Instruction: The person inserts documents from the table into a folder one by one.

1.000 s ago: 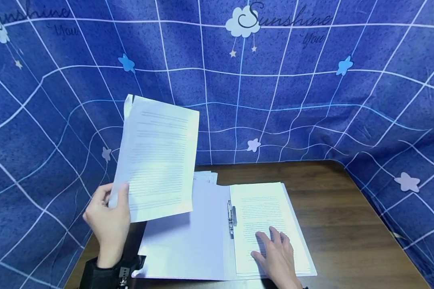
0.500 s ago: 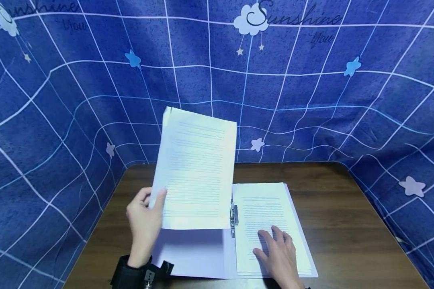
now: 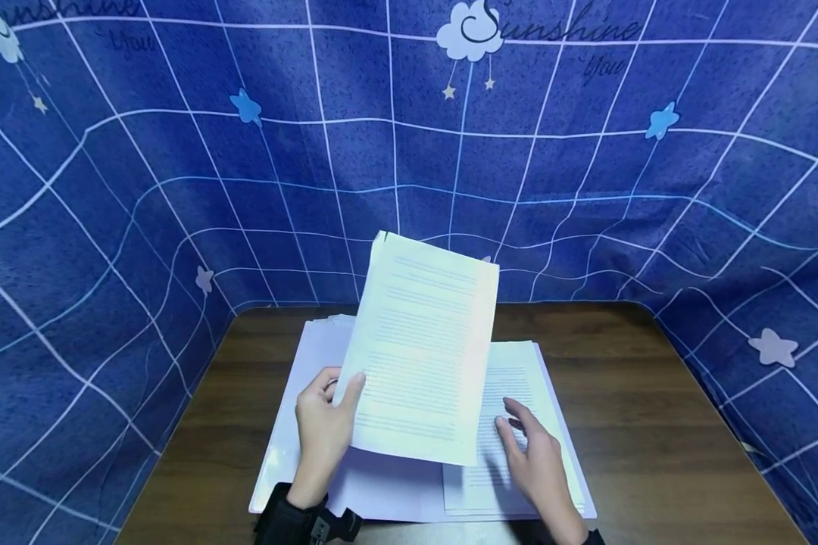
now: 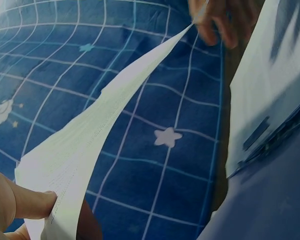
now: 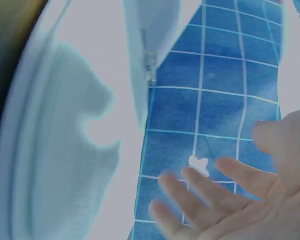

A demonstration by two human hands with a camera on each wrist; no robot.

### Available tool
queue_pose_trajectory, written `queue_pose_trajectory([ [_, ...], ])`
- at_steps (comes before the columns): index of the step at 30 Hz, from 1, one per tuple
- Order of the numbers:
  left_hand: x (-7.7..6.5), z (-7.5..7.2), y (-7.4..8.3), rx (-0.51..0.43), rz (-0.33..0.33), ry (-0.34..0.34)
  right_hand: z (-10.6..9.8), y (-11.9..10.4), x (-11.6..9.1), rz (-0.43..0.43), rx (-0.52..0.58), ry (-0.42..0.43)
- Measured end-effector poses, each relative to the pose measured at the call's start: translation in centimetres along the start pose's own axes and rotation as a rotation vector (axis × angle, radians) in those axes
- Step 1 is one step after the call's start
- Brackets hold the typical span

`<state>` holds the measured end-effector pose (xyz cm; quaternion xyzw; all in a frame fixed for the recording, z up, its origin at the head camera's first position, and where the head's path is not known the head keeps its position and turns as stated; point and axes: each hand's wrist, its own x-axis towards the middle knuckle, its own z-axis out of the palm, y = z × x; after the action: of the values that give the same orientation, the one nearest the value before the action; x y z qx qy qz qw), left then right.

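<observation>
My left hand (image 3: 327, 424) pinches printed paper (image 3: 423, 348) by its lower left edge, thumb in front. The paper is raised at a slant over an open white folder (image 3: 293, 424), its lower right corner overlapping the pages beneath. In the left wrist view the thumb (image 4: 37, 204) presses on the paper's face. My right hand (image 3: 538, 462) is lifted over the printed pages (image 3: 541, 378) on the folder's right side, fingers apart and nothing held. A metal clip (image 4: 275, 137) at the folder's spine shows in the left wrist view; the raised paper hides it in the head view.
The folder lies on a brown wooden table (image 3: 654, 424). Other sheet edges (image 3: 341, 319) poke out behind its left cover. A blue curtain (image 3: 586, 166) with white grid lines and stars hangs around the table's back and sides.
My left hand has carried the paper rightward and lower, from left of the folder to over its middle. My right hand, earlier on the pages, has lifted with its fingers turned toward the paper.
</observation>
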<state>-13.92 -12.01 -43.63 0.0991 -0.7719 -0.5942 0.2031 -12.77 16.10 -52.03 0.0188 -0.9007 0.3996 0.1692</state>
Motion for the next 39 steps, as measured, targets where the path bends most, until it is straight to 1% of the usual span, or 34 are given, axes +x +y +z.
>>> queue_pose_trajectory([
  [2, -0.2, 0.5, -0.3, -0.008, -0.015, -0.009, -0.1, -0.3, 0.2, -0.002, 0.090, 0.013],
  [4, -0.5, 0.8, -0.4, -0.017, -0.021, -0.015, -0.2, -0.5, 0.2, 0.025, 0.184, -0.004],
  [6, -0.7, 1.2, -0.6, -0.027, -0.031, -0.018, -0.3, -0.9, 0.3, 0.081, 0.274, -0.036],
  [9, -0.9, 1.6, -0.9, -0.042, -0.039, -0.021, -0.4, -1.3, 0.3, 0.195, 0.406, -0.083],
  [11, -1.1, 1.9, -1.1, -0.045, -0.043, -0.020, -0.4, -1.4, 0.3, 0.259, 0.467, -0.101],
  [13, -1.2, 2.1, -1.3, -0.047, -0.040, -0.024, -0.4, -1.6, 0.4, 0.304, 0.504, -0.108],
  [19, -1.8, 2.7, -1.9, -0.054, -0.058, -0.030, -0.5, -2.1, 0.5, 0.386, 0.525, -0.107],
  [23, -2.0, 3.0, -2.1, -0.057, -0.063, -0.032, -0.5, -2.4, 0.5, 0.418, 0.531, -0.099],
  [31, -2.1, 3.2, -2.6, -0.068, -0.083, -0.048, -0.7, -2.5, 0.5, 0.433, 0.522, -0.068],
  [36, -2.2, 3.4, -2.7, -0.079, -0.066, -0.074, -1.0, -2.1, 0.6, 0.451, 0.543, -0.063],
  [39, -2.2, 3.5, -2.7, -0.063, -0.051, -0.091, -1.4, -1.6, 0.8, 0.451, 0.515, -0.048],
])
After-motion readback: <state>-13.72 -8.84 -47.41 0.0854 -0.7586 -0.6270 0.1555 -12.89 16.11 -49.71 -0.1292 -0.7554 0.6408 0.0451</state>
